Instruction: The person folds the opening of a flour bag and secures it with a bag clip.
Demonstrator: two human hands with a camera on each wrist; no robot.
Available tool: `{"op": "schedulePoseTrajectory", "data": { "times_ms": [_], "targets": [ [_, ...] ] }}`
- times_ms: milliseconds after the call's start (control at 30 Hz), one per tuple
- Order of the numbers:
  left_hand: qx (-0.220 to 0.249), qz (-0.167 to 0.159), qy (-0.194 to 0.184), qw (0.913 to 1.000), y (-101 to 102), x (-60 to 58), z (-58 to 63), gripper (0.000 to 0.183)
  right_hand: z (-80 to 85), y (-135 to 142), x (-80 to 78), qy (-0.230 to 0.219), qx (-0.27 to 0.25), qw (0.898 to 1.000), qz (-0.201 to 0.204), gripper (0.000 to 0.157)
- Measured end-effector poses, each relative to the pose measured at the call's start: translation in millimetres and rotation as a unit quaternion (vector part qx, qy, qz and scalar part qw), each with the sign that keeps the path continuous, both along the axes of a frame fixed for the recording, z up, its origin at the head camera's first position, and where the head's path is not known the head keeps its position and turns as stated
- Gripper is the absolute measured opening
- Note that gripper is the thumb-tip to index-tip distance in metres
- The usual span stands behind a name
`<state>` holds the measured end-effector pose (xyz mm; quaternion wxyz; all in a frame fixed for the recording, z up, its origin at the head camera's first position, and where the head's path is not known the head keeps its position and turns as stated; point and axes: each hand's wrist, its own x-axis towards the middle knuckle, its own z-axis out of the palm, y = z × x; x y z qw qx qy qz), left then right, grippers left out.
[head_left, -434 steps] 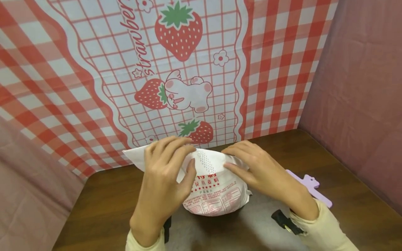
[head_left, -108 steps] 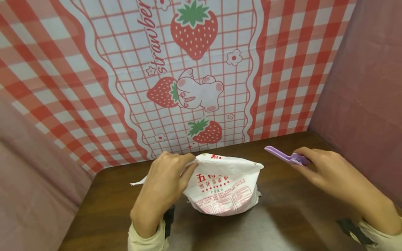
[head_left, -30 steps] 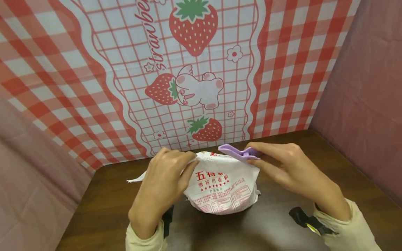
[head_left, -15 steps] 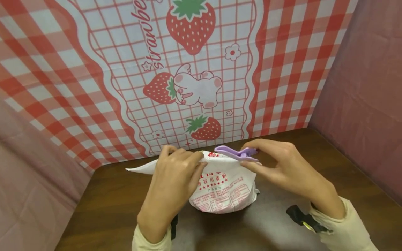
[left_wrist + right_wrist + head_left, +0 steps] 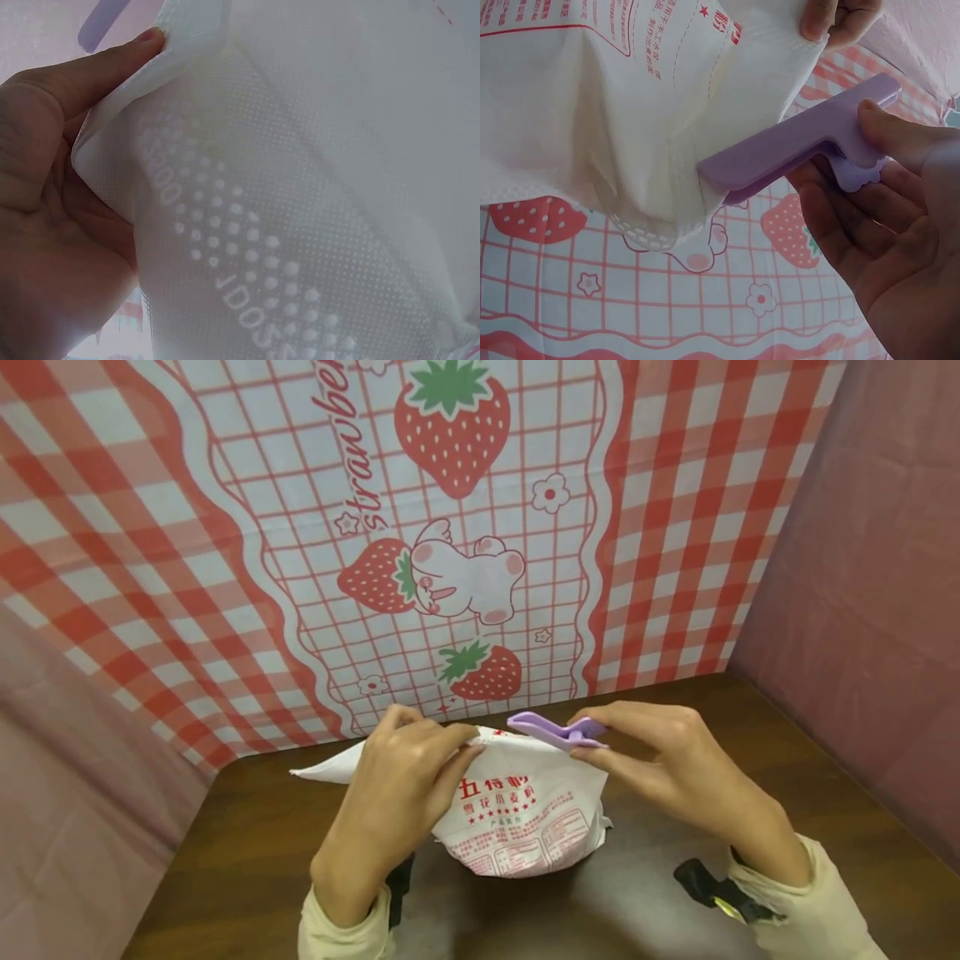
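A white flour bag (image 5: 525,814) with red print stands in the middle of the table, its top edge folded over. My left hand (image 5: 401,797) pinches that fold between thumb and fingers; a white flap sticks out beyond it to the left. With thumb and fingers, my right hand (image 5: 667,760) holds a purple bag clip (image 5: 555,732) by its handles. In the right wrist view the clip's long jaws overlap the top edge of the bag (image 5: 637,150) near one corner. Whether they squeeze the bag cannot be told.
The dark wooden table (image 5: 240,860) runs back to a red-and-white strawberry cloth (image 5: 465,543). Pink curtains (image 5: 862,568) hang at both sides. A black strap (image 5: 720,893) is on the right wrist.
Earlier the clip lay on the table and both hands were on the bag. The right hand picked it up and brought it left onto the bag's top edge. Lately it shifted slightly left.
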<state>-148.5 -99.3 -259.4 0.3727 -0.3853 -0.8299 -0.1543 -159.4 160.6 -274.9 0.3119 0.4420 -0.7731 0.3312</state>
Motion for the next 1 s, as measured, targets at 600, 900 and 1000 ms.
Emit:
{"op": "schedulePoseTrajectory", "data": {
  "times_ms": [600, 900, 1000],
  "targets": [
    [-0.012, 0.007, -0.016, 0.9998, -1.6, 5.3, 3.8, 0.011, -0.1, -5.9, 2.3, 0.079, 0.033, 0.996, 0.017, 0.023],
    [-0.01, 0.012, -0.014, 0.9998, -1.1, 9.3, 5.4, 0.012, -7.4, -7.5, 0.6, 0.057, 0.049, 0.997, 0.0, 0.028],
    [-0.01, 0.018, -0.013, 0.9997, -2.6, 9.9, 5.9, 0.012, -8.8, -7.5, 0.3, 0.047, 0.054, 0.997, -0.004, 0.032]
  ]
}}
